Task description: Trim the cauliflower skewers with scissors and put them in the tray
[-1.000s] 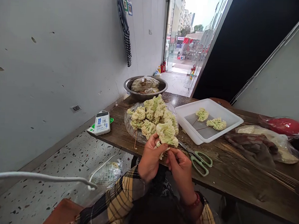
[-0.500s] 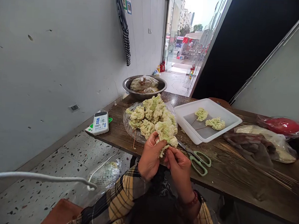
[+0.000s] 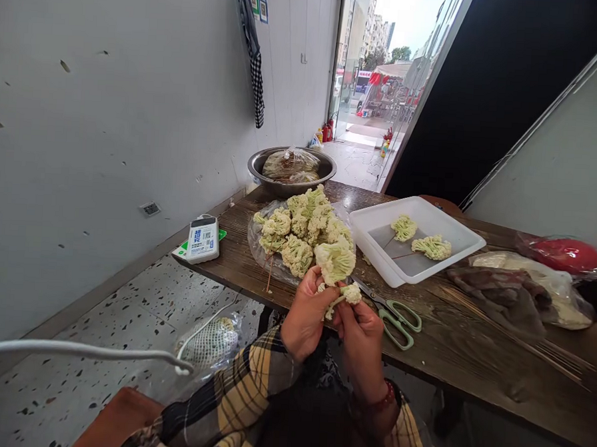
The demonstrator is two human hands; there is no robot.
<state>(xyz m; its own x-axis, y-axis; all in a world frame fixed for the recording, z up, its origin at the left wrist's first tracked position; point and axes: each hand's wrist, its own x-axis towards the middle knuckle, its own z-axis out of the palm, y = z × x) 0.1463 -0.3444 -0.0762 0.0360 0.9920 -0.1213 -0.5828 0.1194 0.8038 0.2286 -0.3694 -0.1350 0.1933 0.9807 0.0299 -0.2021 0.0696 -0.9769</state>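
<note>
My left hand (image 3: 306, 312) is closed on a cauliflower piece (image 3: 335, 260) whose large floret points up and away. My right hand (image 3: 360, 327) pinches a small floret (image 3: 351, 293) beside it, close to my left fingertips; whether the two pieces are joined is hidden by the fingers. Just beyond lies a heap of cauliflower (image 3: 306, 217) on a clear plastic bag. Green-handled scissors (image 3: 398, 322) rest on the table right of my right hand. Two florets on thin sticks (image 3: 431, 247) lie in a white tray (image 3: 410, 277).
A metal bowl (image 3: 256, 169) with bagged food stands behind the heap. A white device (image 3: 203, 238) sits at the table's left end. On the right are thin sticks (image 3: 537, 343), a brown cloth (image 3: 499, 294) and a red bagged item (image 3: 567, 254).
The held cauliflower has tilted, its large floret now apart from a small floret at my right fingers. The camera view has shifted slightly.
</note>
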